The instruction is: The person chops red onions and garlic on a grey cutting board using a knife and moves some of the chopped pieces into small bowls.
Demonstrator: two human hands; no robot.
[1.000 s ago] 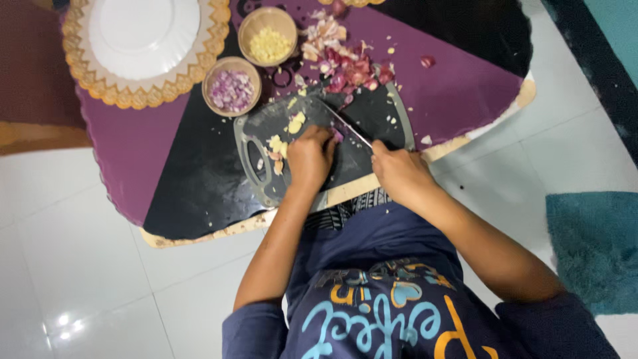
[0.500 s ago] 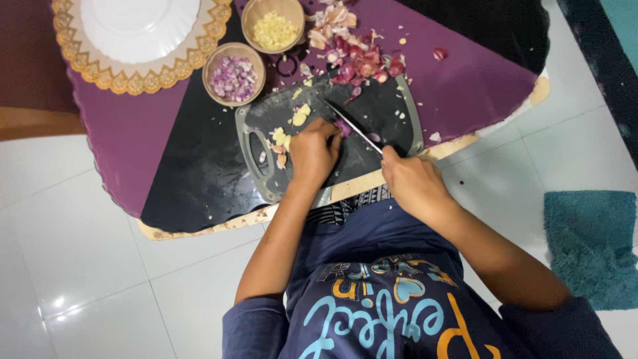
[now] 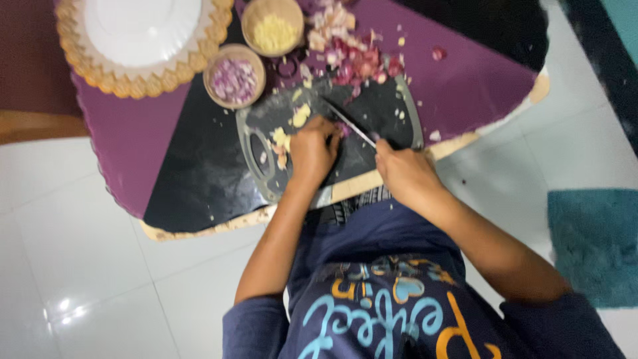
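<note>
- Gripping a knife [image 3: 350, 126], the right hand [image 3: 407, 174] sits closed around its handle at the centre of the frame, the blade slanting up and left across the dark cutting board [image 3: 392, 116].
- The left hand [image 3: 311, 151], fingers curled, presses down on a small purplish onion piece [image 3: 343, 129] right at the blade (most of it is hidden under the fingers).
- Done, by the look of it: one small bowl of chopped purple onion [image 3: 233, 78] and another of pale yellow mince [image 3: 273, 30], both in the upper middle.
- A heap of onion skins and scraps [image 3: 352, 53] lies at the board's top edge.
- Left, I judge: only the piece under the hand, plus pale bits [image 3: 300, 116] loose on the board.
- A white plate [image 3: 143, 26] rests at upper left.
</note>
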